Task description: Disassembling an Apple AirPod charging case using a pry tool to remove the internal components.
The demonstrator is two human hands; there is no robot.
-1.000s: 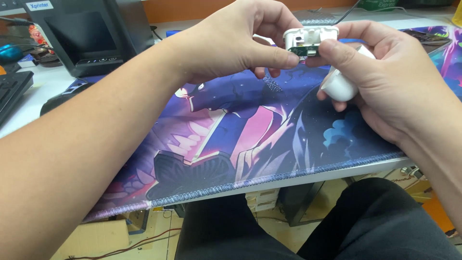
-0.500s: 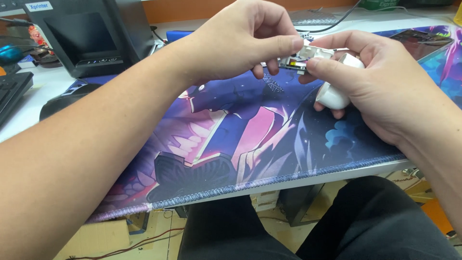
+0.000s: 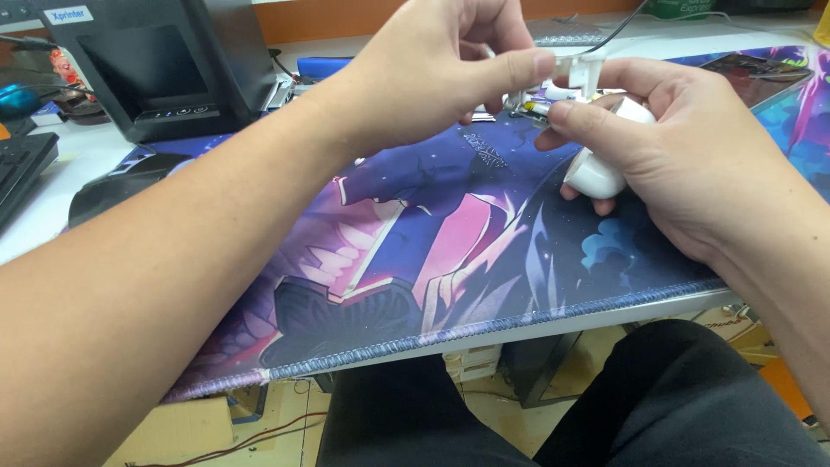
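My left hand (image 3: 437,73) pinches a small white plastic piece (image 3: 581,65) between thumb and fingers, above the far part of the purple desk mat (image 3: 415,251). My right hand (image 3: 683,147) grips a rounded white case (image 3: 601,169) in its palm, with thumb and forefinger pressed against the small inner part with metal bits (image 3: 532,105) between the two hands. The hands meet over the mat. Much of the small part is hidden by my fingers.
A black box-shaped printer (image 3: 156,65) stands at the far left. A black mouse (image 3: 121,186) and the edge of a keyboard (image 3: 22,173) lie left of the mat. A cable (image 3: 618,26) runs off at the back. My dark-trousered legs (image 3: 605,406) are below the desk edge.
The white piece in my left hand has turned and come away upward from the case. My right hand has drawn the case slightly lower and closer.
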